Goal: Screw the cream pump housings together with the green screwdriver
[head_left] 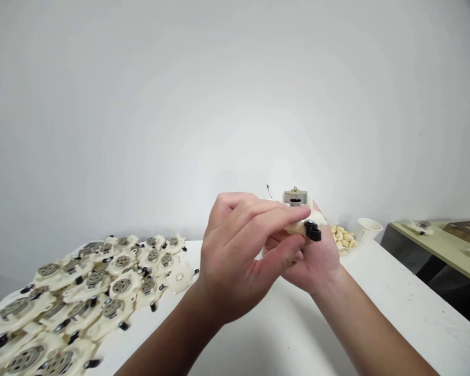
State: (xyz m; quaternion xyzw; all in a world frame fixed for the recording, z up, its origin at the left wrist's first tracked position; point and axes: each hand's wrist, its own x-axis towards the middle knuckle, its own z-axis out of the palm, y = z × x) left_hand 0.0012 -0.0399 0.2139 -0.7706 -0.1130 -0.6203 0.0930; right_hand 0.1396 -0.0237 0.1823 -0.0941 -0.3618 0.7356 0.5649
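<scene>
A cream plastic housing [318,218] with a silver motor [295,197] standing on top and a black piece [312,231] at its near edge is held above the table between both hands. My left hand [245,250] reaches over from the left, its fingers along the top and its thumb underneath, gripping the housing's near side. From the right and below, my right hand [317,261] supports the same part, its palm turned up and its fingers partly hidden behind my left hand.
Many similar motor housings [121,285] are heaped on the left of the white table [399,313]. Behind my right hand are a bag of small cream parts [343,237] and a white cup [368,228]. A thin rod [270,191] rises behind my fingers. Another table [446,245] stands at right.
</scene>
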